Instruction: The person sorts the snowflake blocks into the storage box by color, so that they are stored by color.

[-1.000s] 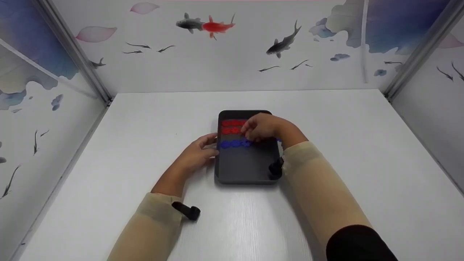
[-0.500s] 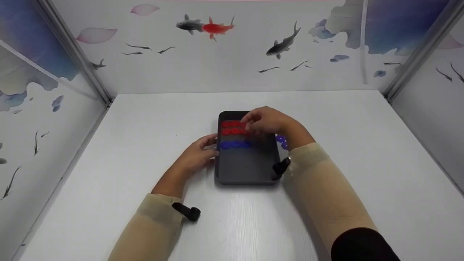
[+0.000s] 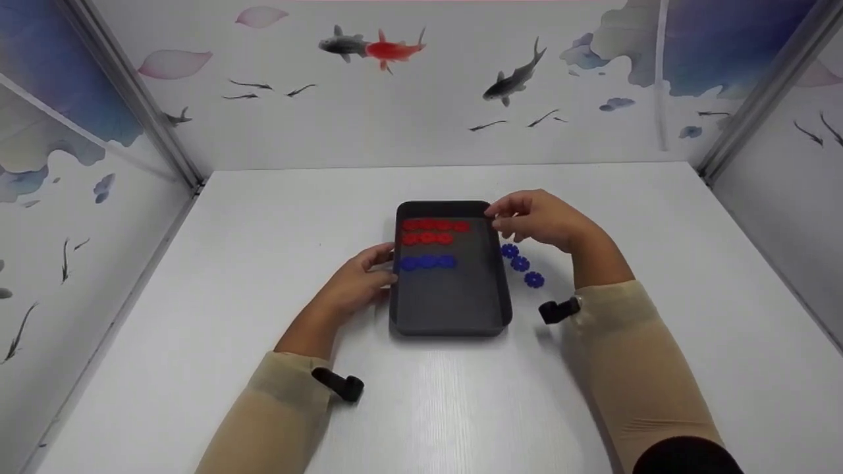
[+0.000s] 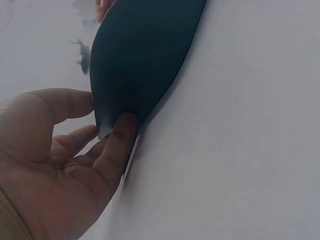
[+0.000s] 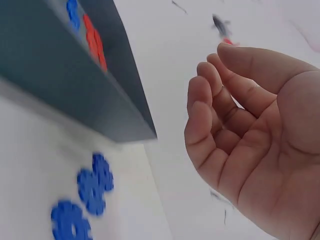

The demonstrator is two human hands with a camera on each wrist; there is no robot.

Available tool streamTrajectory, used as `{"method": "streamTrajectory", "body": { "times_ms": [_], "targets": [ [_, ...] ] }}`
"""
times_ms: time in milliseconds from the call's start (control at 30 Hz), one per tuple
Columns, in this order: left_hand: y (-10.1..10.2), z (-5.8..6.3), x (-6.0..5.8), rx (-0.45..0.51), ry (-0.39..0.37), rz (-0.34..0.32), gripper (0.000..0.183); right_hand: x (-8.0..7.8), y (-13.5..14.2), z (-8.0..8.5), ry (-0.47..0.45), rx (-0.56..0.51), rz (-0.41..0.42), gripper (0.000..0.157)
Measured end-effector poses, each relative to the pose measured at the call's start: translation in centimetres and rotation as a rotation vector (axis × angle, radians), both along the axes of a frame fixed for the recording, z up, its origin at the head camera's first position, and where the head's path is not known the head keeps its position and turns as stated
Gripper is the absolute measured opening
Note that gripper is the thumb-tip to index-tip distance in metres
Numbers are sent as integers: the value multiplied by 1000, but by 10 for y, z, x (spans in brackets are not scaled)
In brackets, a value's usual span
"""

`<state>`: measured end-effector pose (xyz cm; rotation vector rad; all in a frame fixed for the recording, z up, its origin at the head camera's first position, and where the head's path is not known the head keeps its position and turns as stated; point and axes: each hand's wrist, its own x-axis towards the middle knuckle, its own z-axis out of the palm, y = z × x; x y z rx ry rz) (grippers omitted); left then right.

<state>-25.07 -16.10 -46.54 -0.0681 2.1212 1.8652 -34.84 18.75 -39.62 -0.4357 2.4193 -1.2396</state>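
A dark grey rectangular tray [image 3: 451,299] lies on the white table. My left hand [image 3: 359,280] rests against its left wall, fingers and thumb spread along the outside; in the left wrist view the fingertips touch the tray wall. Inside, two rows of red snowflake discs [image 3: 428,225] lie toward the far end, with a row of three blue snowflake discs [image 3: 428,263] below them. My right hand [image 3: 543,217] hovers by the far right corner of the tray, fingers loosely bent and holding nothing in the right wrist view. Three loose blue discs [image 3: 520,264] lie on the table right of the tray.
White panels [image 3: 421,125] printed with fish and leaves enclose the table at the back and both sides. Metal posts [image 3: 141,99] stand at the corners. Small black wrist cameras [image 3: 339,384] stick out from both sleeves.
My right hand has lifted off the blue row, passed over the red rows and moved right beyond the tray edge, uncovering discs inside and outside. The left hand stays put.
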Motion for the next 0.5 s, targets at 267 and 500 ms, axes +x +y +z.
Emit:
{"method": "streamTrajectory", "body": {
  "times_ms": [267,500],
  "targets": [
    [0,1,0,-19,2,3,70,-3,25,-17,-47,40,-47,43],
    [0,2,0,-56,4,3,69,-8,29,-29,-55,71,-76,41]
  ]
}}
